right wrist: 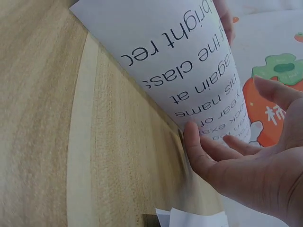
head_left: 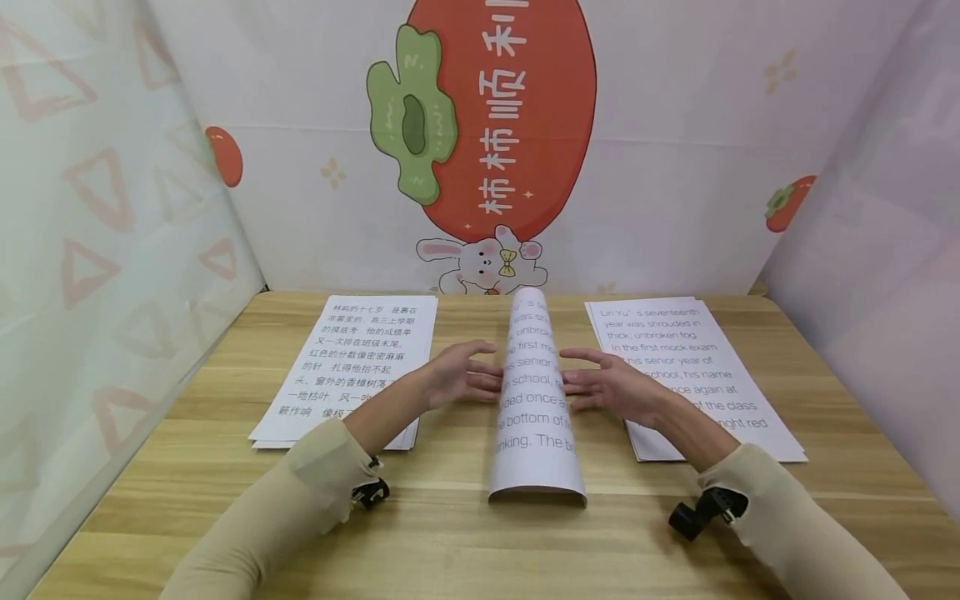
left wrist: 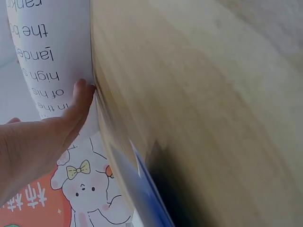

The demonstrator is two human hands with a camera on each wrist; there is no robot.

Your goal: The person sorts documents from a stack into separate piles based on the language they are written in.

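Observation:
A sheet of paper [head_left: 535,400] with printed English text stands arched lengthwise in the middle of the table, its side edges down on the wood. The left hand [head_left: 462,377] is at its left side, fingers extended, with fingertips touching the sheet near the lower edge in the left wrist view. On the other side is the right hand [head_left: 617,386], fingers spread and loosely bent. One of its fingertips meets the paper by the bottom edge in the right wrist view. Neither hand's fingers are curled round the sheet.
A stack of sheets with Chinese text [head_left: 348,367] lies on the left, partly behind the left forearm. Sheets with English text [head_left: 675,350] lie on the right, partly under the right arm. The wooden table [head_left: 465,550] ends at a printed cloth backdrop [head_left: 675,167].

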